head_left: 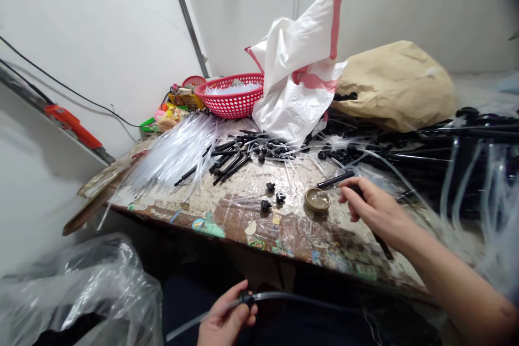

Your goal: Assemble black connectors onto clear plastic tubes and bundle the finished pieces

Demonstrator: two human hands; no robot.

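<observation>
While a clear tube (279, 295) and black fitting (245, 297) are finger-pinched by the left hand (229, 316) off the table's front edge (300, 255), a thin stick (333, 191) is clamped in the right hand (375, 206), fingers together, beside a dish (317, 207).

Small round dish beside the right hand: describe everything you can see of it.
The small round dish is shallow, olive-brown and rimmed; its material is unclear, perhaps plastic. It stands open side up on the worn tabletop, near the front edge. Its inside looks glossy, perhaps wet. The right hand holds a clear tube whose tip reaches over the rim; whether it touches the dish cannot be told.
</observation>
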